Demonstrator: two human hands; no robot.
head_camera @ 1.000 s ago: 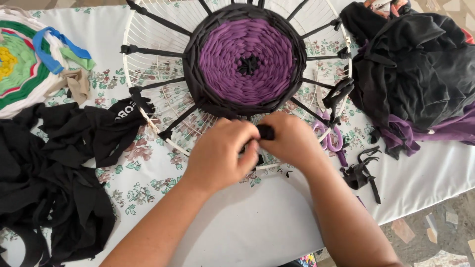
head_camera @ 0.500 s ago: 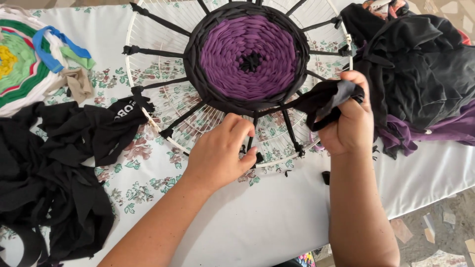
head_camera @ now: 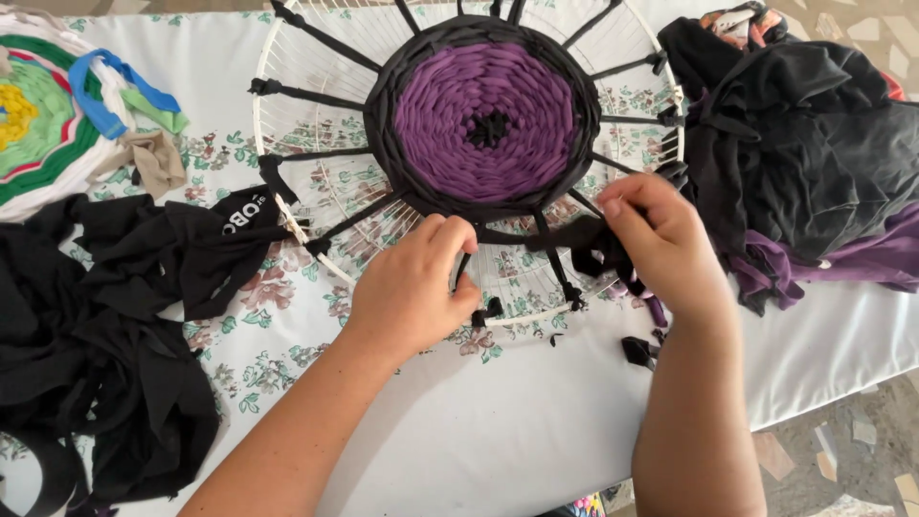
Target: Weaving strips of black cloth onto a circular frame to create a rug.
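- White tablecloth [head_camera: 536,421] with a faded flower print covers the whole work surface, and a bit of tiled floor [head_camera: 862,450] shows at the lower right.
- Big heap of black fabric scraps [head_camera: 86,354] sprawls over the left side; another dark pile of clothes [head_camera: 814,144] with purple bits sits on the right.
- White round hoop loom [head_camera: 287,225] lies flat up top, black spokes running out to the rim.
- Inside it is the woven round [head_camera: 479,115], purple middle with a black ring around it.
- Colourful finished mat [head_camera: 38,124] peeks in at the far left (green, yellow, blue).
- Left hand [head_camera: 412,287] presses down at the loom's lower edge, fingers curled shut near a spoke; can't tell if it's pinching anything.
- Right hand [head_camera: 661,239] is pinched tight on a black fabric strip [head_camera: 565,235], which stretches from the woven ring's lower edge across to those fingers.
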